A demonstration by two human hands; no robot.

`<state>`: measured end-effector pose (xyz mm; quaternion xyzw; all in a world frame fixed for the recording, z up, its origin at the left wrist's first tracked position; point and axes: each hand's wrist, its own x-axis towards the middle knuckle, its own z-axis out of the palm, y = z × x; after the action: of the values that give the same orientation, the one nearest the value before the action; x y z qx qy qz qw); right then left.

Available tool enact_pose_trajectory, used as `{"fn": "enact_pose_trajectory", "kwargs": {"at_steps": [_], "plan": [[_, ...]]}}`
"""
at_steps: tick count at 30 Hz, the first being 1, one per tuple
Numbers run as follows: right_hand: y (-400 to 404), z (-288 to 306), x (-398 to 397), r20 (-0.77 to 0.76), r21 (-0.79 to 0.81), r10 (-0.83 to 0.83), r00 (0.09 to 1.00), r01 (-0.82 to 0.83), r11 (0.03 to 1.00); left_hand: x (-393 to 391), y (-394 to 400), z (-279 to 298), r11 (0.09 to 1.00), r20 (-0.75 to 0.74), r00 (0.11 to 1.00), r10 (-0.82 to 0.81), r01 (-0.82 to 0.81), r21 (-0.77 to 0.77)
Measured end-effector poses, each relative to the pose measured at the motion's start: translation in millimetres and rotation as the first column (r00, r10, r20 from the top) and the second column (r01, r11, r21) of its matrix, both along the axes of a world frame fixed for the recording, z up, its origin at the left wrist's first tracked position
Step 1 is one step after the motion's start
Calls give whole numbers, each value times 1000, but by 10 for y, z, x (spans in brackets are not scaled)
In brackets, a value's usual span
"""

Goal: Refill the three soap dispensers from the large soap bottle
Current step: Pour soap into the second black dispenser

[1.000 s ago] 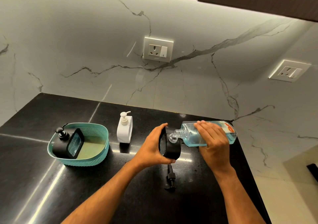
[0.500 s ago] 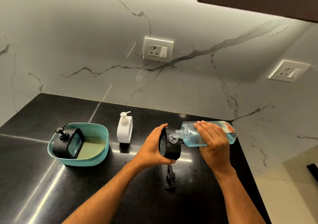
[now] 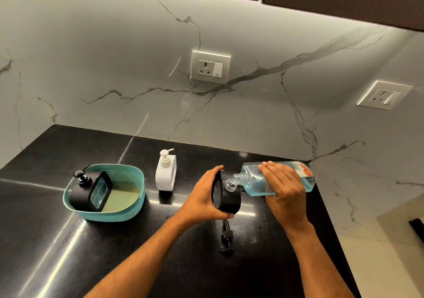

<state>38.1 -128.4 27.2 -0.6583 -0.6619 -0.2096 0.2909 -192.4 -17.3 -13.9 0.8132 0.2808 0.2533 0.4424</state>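
My right hand (image 3: 283, 187) grips the large clear soap bottle (image 3: 254, 180), which holds blue liquid and lies tipped on its side with its open neck at the top of a black dispenser (image 3: 227, 197). My left hand (image 3: 204, 197) is wrapped round that black dispenser and holds it on the counter. Its black pump (image 3: 226, 238) lies loose on the counter just in front. A white dispenser (image 3: 165, 171) with its pump on stands to the left. Another black dispenser (image 3: 88, 190) with its pump on sits in a teal basket (image 3: 128, 210).
The black stone counter (image 3: 68, 252) runs to a marble wall at the back and ends at an edge on the right, just past the bottle. A wall socket (image 3: 210, 66) is above the counter, another socket (image 3: 383, 95) on the right wall.
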Motion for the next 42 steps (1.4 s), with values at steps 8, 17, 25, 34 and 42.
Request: {"fn": "enact_pose_trajectory", "kwargs": {"at_steps": [8,17,25,34,42], "plan": [[2,12,7,6,4,4,1000,-4,1000,15,3,-6,1000,6,1000,2,-2,6],[-3,32,17,15,5,8,1000,-8,1000,30,-1,5,1000,8,1000,1,-1,19],[-16,50,31,21,4,6,1000,-6,1000,42,-5,10,1000,-7,1000,0,0,17],[-29,38,56,21,2,3,1000,-3,1000,49,-28,25,1000,-9,1000,0,0,16],[-27,14,92,5,14,4,1000,-4,1000,79,-44,32,1000,2,1000,9,-9,12]]}}
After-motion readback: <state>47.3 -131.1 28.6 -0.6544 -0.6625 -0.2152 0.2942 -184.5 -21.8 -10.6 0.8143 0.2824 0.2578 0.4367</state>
